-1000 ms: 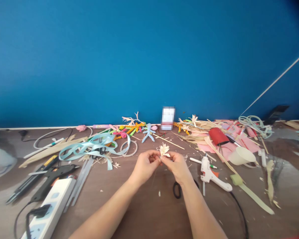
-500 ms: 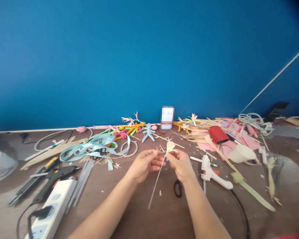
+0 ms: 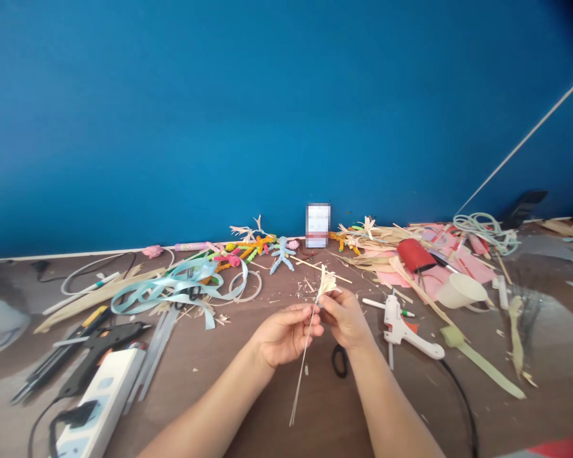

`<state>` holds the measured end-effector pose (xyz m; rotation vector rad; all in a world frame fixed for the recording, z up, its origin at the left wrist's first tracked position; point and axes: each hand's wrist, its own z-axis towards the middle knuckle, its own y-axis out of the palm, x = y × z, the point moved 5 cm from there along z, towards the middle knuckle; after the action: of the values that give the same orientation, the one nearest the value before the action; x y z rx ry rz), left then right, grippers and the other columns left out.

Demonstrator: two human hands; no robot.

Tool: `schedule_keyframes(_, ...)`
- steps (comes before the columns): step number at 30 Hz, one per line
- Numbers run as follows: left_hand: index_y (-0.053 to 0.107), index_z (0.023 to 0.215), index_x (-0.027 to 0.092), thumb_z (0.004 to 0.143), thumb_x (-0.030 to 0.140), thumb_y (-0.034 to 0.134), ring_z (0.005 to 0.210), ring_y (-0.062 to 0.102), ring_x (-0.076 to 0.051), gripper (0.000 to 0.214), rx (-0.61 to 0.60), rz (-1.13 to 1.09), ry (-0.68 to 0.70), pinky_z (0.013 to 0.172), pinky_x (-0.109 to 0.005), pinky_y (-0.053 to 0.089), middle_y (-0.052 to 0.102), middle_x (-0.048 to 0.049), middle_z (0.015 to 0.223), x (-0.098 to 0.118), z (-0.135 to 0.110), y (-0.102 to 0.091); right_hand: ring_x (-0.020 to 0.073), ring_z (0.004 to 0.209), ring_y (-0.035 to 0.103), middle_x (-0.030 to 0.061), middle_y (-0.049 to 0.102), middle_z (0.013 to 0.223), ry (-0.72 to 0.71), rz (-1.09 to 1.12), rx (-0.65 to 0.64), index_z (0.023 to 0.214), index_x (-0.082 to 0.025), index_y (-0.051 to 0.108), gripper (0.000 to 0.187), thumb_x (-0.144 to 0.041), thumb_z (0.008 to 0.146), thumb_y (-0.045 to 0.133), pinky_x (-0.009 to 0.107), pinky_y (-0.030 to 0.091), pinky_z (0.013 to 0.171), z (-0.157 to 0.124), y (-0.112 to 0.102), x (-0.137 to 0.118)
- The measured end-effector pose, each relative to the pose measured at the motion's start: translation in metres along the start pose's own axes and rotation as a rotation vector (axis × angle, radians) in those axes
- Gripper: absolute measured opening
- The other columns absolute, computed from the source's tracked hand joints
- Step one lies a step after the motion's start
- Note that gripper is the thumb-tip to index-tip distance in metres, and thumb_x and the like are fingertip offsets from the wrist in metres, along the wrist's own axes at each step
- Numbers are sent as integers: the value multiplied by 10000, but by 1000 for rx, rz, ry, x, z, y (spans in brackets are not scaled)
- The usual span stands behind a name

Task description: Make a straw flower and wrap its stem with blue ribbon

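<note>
A small cream-coloured handmade flower [image 3: 325,283] is held upright over the table, its thin wire-like stem [image 3: 300,381] slanting down toward me. Just under the petals, my right hand [image 3: 346,318] pinches the flower's base between thumb and fingers. My left hand [image 3: 286,334] is closed around the upper stem, thumb and forefinger together and the other fingers curled behind it. Black scissor handles [image 3: 340,361] lie on the table beside my right wrist; the rest of that tool is hidden under the arm.
To the right lie a white glue gun [image 3: 405,331], a green ribbon roll [image 3: 453,337], a white cup [image 3: 462,292] and a red cylinder [image 3: 415,256]. Light blue ribbon [image 3: 172,289], a black glue gun [image 3: 102,350] and a power strip [image 3: 102,401] occupy the left. A blue wall [image 3: 286,114] stands behind.
My left hand has moved down and right, its fingers closing in on the stem. The flower stays in my right hand, its stem now steeper. The whole view has shifted slightly.
</note>
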<state>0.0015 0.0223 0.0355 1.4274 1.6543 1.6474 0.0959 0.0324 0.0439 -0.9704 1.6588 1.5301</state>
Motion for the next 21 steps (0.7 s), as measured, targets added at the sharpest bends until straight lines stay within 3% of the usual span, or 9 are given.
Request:
schedule_keyframes(5,565,814,90,762,121,539,616,642,-113,66,-116,-160,-37,498,-157,509,637,-20,675,-10,-2,8,24,332,407,-38,532,449,13,49,-41,549,-133,542,231,-274,573,724,126,292,322,-3,5,2)
schedule_keyframes(9,554,787,108,736,131,573,597,621,-84,59,-143,-185,-26,487,-136,497,604,-3,668,-13,-3,14,36,366,472,-35,555,469,24,93,-84,544,-137,551,212,-252,592,723,122,374,349,-3,7,4)
schedule_keyframes(15,544,703,87,671,137,645,525,589,-71,117,-7,63,139,479,-118,475,578,-11,592,-5,-1,12,60,369,515,-29,574,485,41,105,-157,588,-141,565,188,-255,615,712,142,415,353,-2,7,9)
schedule_keyframes(21,556,651,87,619,202,694,481,561,-72,183,145,323,254,454,-134,434,587,-22,535,7,-6,12,50,360,485,-52,544,465,53,153,-114,599,-156,533,213,-237,580,729,130,368,343,-1,7,9)
